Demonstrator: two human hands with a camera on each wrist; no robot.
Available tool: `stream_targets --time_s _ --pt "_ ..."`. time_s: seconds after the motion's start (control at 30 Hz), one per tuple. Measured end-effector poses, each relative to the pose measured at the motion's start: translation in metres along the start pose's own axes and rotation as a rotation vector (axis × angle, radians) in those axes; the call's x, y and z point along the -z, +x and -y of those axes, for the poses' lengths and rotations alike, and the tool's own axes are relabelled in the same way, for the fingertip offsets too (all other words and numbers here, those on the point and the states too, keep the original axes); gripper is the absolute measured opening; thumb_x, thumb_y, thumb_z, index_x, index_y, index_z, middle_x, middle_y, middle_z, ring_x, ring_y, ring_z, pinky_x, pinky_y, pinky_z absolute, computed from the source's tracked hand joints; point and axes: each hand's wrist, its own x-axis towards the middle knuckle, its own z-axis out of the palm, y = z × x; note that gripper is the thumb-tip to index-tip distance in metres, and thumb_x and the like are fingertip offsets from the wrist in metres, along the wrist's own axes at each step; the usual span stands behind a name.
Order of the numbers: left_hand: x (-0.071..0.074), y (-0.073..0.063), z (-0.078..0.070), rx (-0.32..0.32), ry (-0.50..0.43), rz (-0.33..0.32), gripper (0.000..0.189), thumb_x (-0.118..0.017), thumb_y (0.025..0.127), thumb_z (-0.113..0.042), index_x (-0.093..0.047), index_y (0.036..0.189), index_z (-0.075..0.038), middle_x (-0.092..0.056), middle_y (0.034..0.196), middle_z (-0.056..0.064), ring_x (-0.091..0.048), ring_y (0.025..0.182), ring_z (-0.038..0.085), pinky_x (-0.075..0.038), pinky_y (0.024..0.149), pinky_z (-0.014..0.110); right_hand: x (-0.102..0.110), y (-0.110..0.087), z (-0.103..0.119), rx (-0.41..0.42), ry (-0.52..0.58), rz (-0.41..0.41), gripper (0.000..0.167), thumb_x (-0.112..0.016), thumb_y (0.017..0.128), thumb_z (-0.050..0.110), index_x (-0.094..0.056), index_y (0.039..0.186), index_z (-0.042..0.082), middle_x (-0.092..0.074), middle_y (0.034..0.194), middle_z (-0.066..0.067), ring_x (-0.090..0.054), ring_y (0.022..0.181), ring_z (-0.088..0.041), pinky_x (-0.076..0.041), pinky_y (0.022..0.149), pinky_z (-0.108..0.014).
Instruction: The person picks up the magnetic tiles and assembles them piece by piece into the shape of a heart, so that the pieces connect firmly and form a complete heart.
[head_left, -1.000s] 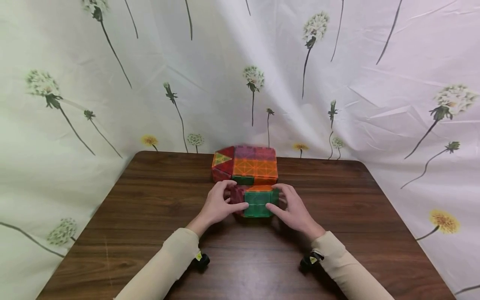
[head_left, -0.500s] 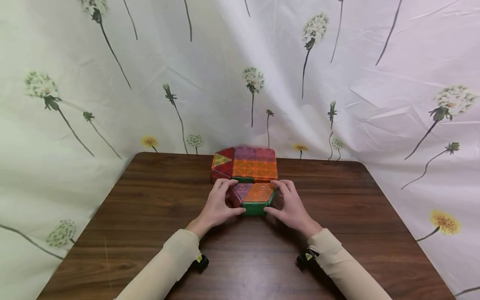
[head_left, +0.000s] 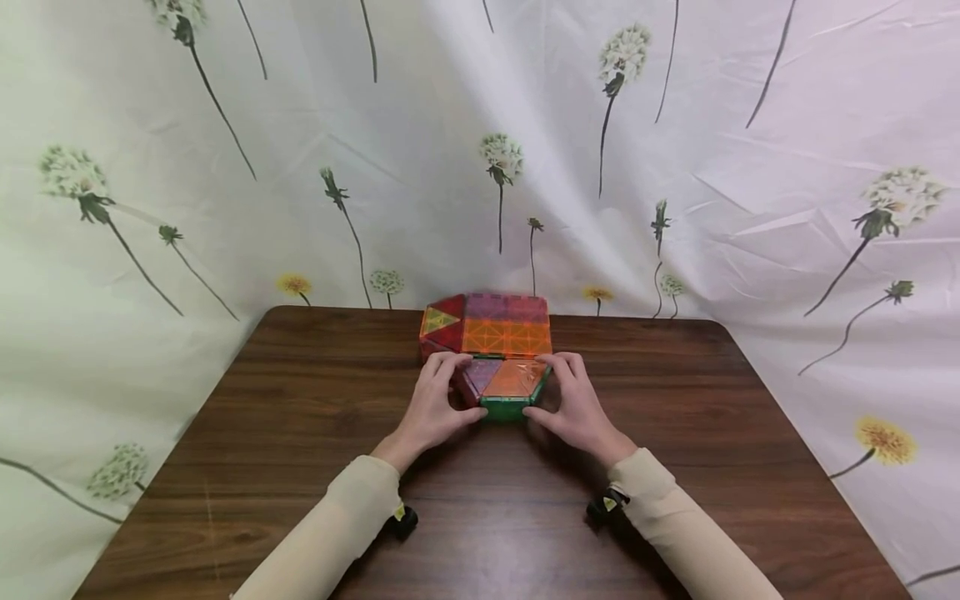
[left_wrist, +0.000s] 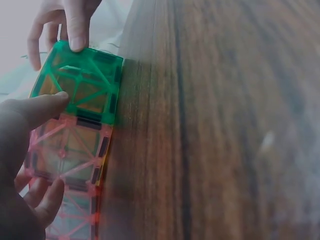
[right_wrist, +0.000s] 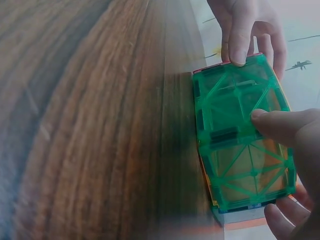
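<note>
A low box of translucent magnetic tiles (head_left: 513,379) lies flat on the table in the head view, purple and orange on top. My left hand (head_left: 429,406) grips its left side, thumb at the front and fingers behind. From the right my right hand (head_left: 583,410) grips it the same way. The left wrist view shows a green tile (left_wrist: 92,82) joined to a reddish tile (left_wrist: 70,150). In the right wrist view, two green tiles (right_wrist: 255,172) stand side by side under the thumb. Directly behind is a larger tile block (head_left: 506,323); whether they touch is hard to tell.
The dark wooden table (head_left: 300,433) extends around both arms. A white dandelion-print cloth (head_left: 420,167) hangs behind its far edge. Dark wrist cameras (head_left: 403,522) sit at both cuffs.
The box was tilted with its green front turned up; it has been levelled so its top faces up. Both hands have shifted slightly towards the larger block, still gripping it.
</note>
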Motion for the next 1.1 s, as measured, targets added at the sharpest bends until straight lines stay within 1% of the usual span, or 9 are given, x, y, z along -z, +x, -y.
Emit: stream_targets --time_s 0.23,0.37,0.47,0.53,0.67,0.73,0.83,0.93,1.1 --pt "-0.001 -0.002 -0.001 0.017 -0.063 -0.011 0.075 -0.095 0.079 -0.016 -0.056 0.143 -0.007 -0.041 0.143 0.019 -0.058 0.118 0.037 -0.059 0.089 0.050 0.001 0.001 -0.001 0.007 -0.019 -0.034 0.075 -0.093 0.083 0.024 -0.054 0.143 0.006 -0.045 0.136 -0.019 -0.050 0.121 -0.032 -0.051 0.095 -0.050" --pt "0.000 0.000 -0.003 0.039 -0.088 0.004 0.070 -0.093 0.083 -0.019 -0.057 0.142 -0.009 -0.038 0.146 0.018 -0.058 0.120 0.037 -0.059 0.090 0.051 0.003 0.006 -0.005 0.039 0.012 -0.088 0.062 -0.085 0.092 0.025 -0.056 0.142 0.003 -0.044 0.139 -0.020 -0.050 0.124 -0.033 -0.051 0.097 -0.051" --pt "0.000 0.002 -0.005 0.048 -0.061 0.026 0.067 -0.092 0.085 -0.025 -0.058 0.141 -0.010 -0.040 0.145 0.016 -0.056 0.121 0.034 -0.058 0.092 0.048 0.005 0.014 -0.010 0.069 0.018 -0.092 0.053 -0.076 0.099 0.022 -0.056 0.143 0.001 -0.046 0.145 -0.025 -0.051 0.128 -0.036 -0.050 0.101 -0.055" --pt "-0.001 0.003 -0.006 0.042 -0.034 0.026 0.065 -0.092 0.084 -0.028 -0.060 0.139 -0.009 -0.042 0.143 0.016 -0.055 0.121 0.033 -0.056 0.096 0.048 0.008 0.022 -0.014 0.059 0.003 -0.051 0.053 -0.071 0.103 0.024 -0.054 0.148 0.002 -0.043 0.152 -0.026 -0.048 0.136 -0.038 -0.047 0.106 -0.058" --pt "-0.003 0.003 -0.007 0.022 0.000 0.012 0.061 -0.091 0.085 -0.030 -0.063 0.135 -0.008 -0.044 0.140 0.016 -0.053 0.122 0.033 -0.051 0.103 0.051 0.012 0.035 -0.021 0.008 -0.064 0.117 0.061 -0.062 0.107 0.036 -0.045 0.159 0.007 -0.030 0.168 -0.020 -0.030 0.155 -0.039 -0.036 0.118 -0.061" --pt "-0.004 0.002 -0.007 0.024 0.001 0.012 0.059 -0.090 0.086 -0.030 -0.064 0.134 -0.008 -0.045 0.140 0.016 -0.053 0.122 0.034 -0.051 0.103 0.052 0.012 0.038 -0.023 -0.017 -0.099 0.198 0.065 -0.058 0.108 0.043 -0.042 0.162 0.009 -0.026 0.172 -0.016 -0.022 0.159 -0.035 -0.031 0.122 -0.060" --pt "-0.003 0.002 -0.006 0.031 0.012 0.018 0.056 -0.089 0.087 -0.030 -0.064 0.133 -0.010 -0.045 0.140 0.015 -0.053 0.123 0.033 -0.051 0.104 0.051 0.012 0.040 -0.025 -0.046 -0.119 0.272 0.068 -0.055 0.108 0.048 -0.041 0.162 0.010 -0.025 0.173 -0.011 -0.015 0.162 -0.032 -0.028 0.124 -0.057" --pt "-0.001 0.002 -0.006 0.022 0.020 0.012 0.054 -0.090 0.087 -0.029 -0.065 0.131 -0.010 -0.045 0.140 0.015 -0.053 0.123 0.033 -0.051 0.103 0.052 0.011 0.040 -0.026 -0.060 -0.116 0.287 0.068 -0.053 0.109 0.050 -0.040 0.163 0.011 -0.024 0.174 -0.009 -0.014 0.162 -0.030 -0.027 0.125 -0.055" --pt "0.004 0.002 -0.002 0.008 0.000 0.005 0.051 -0.089 0.088 -0.023 -0.065 0.131 -0.009 -0.046 0.140 0.015 -0.055 0.119 0.035 -0.051 0.100 0.051 0.012 0.037 -0.020 -0.032 -0.101 0.246 0.061 -0.054 0.110 0.045 -0.047 0.159 0.008 -0.032 0.170 -0.013 -0.021 0.160 -0.034 -0.029 0.124 -0.056"
